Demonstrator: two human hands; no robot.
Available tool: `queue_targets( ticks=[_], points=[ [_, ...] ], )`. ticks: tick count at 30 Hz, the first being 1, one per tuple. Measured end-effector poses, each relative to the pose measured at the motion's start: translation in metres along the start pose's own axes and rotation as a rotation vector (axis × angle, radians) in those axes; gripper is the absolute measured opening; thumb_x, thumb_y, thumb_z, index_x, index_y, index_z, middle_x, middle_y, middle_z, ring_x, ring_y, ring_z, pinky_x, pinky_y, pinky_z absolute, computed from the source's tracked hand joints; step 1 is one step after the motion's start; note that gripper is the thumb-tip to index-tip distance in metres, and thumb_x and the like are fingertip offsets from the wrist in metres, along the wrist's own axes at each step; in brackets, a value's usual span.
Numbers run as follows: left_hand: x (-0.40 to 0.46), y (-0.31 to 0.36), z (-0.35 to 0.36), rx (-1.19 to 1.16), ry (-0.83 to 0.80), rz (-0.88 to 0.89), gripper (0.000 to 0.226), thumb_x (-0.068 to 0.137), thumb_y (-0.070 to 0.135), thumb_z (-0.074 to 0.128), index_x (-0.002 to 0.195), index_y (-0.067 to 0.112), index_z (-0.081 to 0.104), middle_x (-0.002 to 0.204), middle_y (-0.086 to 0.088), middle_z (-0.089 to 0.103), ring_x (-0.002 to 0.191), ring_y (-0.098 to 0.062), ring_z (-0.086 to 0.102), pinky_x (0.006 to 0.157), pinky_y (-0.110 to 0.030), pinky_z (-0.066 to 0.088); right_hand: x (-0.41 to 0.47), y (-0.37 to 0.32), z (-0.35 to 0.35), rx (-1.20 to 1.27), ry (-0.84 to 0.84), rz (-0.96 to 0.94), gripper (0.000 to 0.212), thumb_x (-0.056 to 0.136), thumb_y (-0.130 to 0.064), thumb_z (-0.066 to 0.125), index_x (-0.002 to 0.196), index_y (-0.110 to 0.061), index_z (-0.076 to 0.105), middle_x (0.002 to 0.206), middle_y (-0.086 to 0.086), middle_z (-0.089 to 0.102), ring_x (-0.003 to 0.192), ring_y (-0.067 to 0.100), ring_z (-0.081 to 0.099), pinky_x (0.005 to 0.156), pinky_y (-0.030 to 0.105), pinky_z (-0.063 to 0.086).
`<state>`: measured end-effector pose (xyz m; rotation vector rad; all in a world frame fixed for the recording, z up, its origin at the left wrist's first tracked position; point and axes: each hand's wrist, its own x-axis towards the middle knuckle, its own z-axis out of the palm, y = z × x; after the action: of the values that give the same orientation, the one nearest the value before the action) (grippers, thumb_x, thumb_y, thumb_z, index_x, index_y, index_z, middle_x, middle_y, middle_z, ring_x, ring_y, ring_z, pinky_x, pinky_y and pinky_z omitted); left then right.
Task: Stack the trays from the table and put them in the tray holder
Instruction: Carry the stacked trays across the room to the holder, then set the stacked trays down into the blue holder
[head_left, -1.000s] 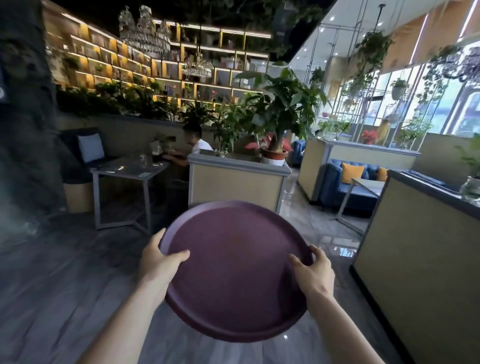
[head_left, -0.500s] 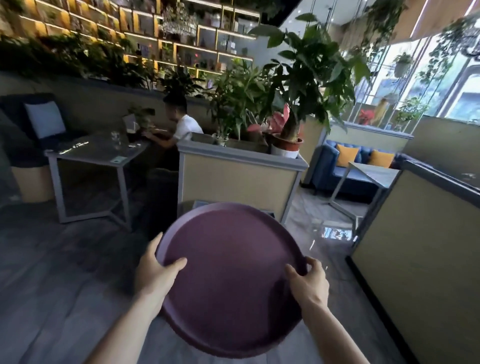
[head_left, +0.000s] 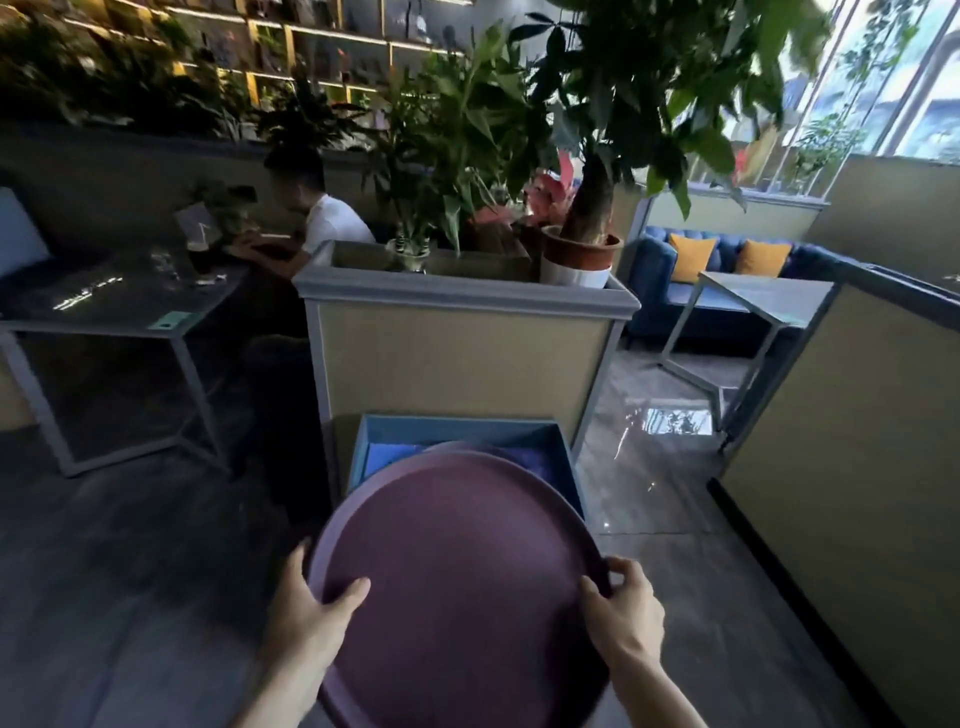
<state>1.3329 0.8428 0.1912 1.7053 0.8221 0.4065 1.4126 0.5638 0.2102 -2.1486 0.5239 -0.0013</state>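
I hold a round purple tray (head_left: 457, 587) in front of me with both hands. My left hand (head_left: 306, 618) grips its left rim with the thumb on top. My right hand (head_left: 623, 613) grips the right rim. A second purple rim shows just past the tray's far edge, so more than one tray may be stacked. Right behind the tray stands a blue open box, the tray holder (head_left: 457, 431), on the floor against a planter; the tray's far edge overlaps its near side.
A tan planter box (head_left: 462, 353) with potted plants rises behind the holder. A person sits at a grey table (head_left: 104, 306) on the left. A tan partition (head_left: 857, 441) flanks the right, with a blue sofa (head_left: 727, 280) and a table beyond. Grey floor lies around me.
I have walked closer to the planter with the tray held in both hands. The blue tray holder has come into view just past the tray.
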Motion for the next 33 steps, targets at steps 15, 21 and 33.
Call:
queue_targets(
  ticks=[15, 21, 33],
  points=[
    [0.195, -0.032, 0.165, 0.282, -0.015, -0.267, 0.076, 0.059, 0.021, 0.093, 0.126, 0.003, 0.059, 0.112, -0.016, 0.068, 0.109, -0.038, 0.064, 0.081, -0.037, 0.043, 0.246, -0.020, 0.124, -0.171, -0.154, 0.130, 0.042, 0.081, -0.025, 0.072, 0.121, -0.018, 0.064, 0.118, 0.008, 0.071, 0.111, 0.033, 0.063, 0.091, 0.037, 0.045],
    [0.243, -0.065, 0.197, 0.365, -0.042, -0.345, 0.069, 0.060, 0.031, 0.091, 0.120, 0.010, 0.064, 0.100, -0.007, 0.067, 0.104, -0.034, 0.065, 0.081, -0.038, 0.045, 0.291, -0.010, 0.169, -0.264, -0.190, 0.176, 0.047, 0.081, -0.026, 0.072, 0.126, -0.018, 0.061, 0.121, 0.010, 0.070, 0.113, 0.035, 0.061, 0.093, 0.040, 0.046],
    [0.313, -0.106, 0.237, 0.564, 0.031, -0.228, 0.066, 0.059, 0.029, 0.092, 0.117, 0.007, 0.069, 0.107, -0.019, 0.064, 0.104, -0.042, 0.062, 0.088, -0.045, 0.047, 0.335, -0.014, 0.237, -0.373, -0.154, 0.154, 0.054, 0.082, -0.027, 0.070, 0.133, -0.018, 0.055, 0.121, 0.014, 0.067, 0.114, 0.037, 0.060, 0.093, 0.043, 0.047]
  ],
)
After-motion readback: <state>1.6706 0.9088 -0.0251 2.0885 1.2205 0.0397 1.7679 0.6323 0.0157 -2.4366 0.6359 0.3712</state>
